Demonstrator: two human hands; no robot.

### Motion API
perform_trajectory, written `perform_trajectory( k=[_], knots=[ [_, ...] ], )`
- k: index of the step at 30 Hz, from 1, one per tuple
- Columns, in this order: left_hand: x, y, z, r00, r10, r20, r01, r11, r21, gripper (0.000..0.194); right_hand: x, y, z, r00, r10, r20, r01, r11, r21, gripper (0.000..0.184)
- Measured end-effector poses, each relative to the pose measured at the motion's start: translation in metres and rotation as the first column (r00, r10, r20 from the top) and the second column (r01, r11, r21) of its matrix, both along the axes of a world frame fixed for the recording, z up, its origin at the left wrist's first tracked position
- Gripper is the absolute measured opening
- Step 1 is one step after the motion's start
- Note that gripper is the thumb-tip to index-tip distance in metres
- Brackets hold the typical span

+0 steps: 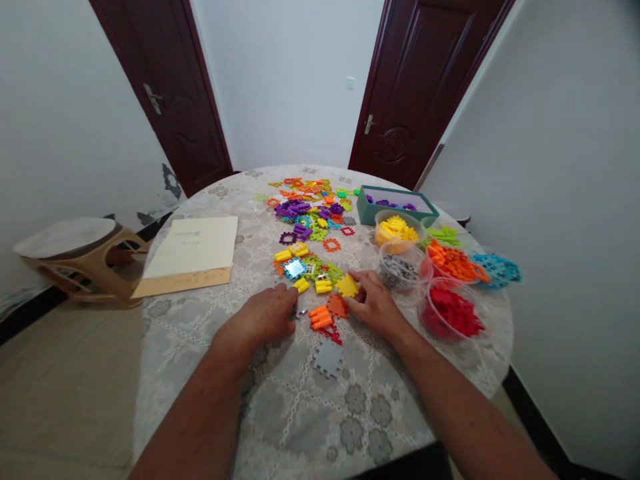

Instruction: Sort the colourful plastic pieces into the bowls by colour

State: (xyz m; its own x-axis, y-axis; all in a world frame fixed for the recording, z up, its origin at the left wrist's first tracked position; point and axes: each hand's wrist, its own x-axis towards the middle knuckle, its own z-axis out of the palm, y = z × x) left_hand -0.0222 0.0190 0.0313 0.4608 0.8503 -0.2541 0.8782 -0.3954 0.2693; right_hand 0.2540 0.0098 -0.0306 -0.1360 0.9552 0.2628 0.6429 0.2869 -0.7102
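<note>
My right hand [375,303] pinches a yellow notched square tile [347,285] between thumb and fingers, just above an orange tile [337,306]. My left hand [270,312] is closed, its fingers curled; what they hold, if anything, is hidden. Close to its fingertips are a yellow piece [301,285] and a small grey piece [302,313]. Between the hands lie a yellow ribbed block [323,287] and a stack of orange tube pieces [321,317], with a red piece [332,333] partly beneath. A grey square tile [328,359] lies nearest me.
Mixed plastic building pieces [305,207] spread toward the table's far edge. At right stand clear tubs of yellow [397,229], grey [400,268], orange [453,260] and red pieces [453,312], plus a green box [370,212]. Paper [195,243] lies left; a stool [95,260] stands beyond.
</note>
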Motion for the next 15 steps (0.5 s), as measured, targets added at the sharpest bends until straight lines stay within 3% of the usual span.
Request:
perform_trajectory(
  k=[5,9,15],
  knots=[
    [-0.008,0.008,-0.005,0.977,0.035,0.208,-0.049,0.997,0.059,0.030,0.000,0.002,-0.001,0.999,-0.028,-0.037,0.028,1.000,0.007,0.057],
    [0.003,0.010,-0.003,0.912,0.029,0.410,-0.101,0.983,0.156,0.027,-0.003,0.000,0.004,0.993,-0.029,-0.115,0.032,0.999,0.024,0.055],
    [0.024,0.012,-0.005,0.802,0.114,0.587,-0.172,0.984,0.044,0.026,-0.008,-0.001,0.005,0.978,-0.024,-0.209,0.021,1.000,-0.016,0.054]
  ],
)
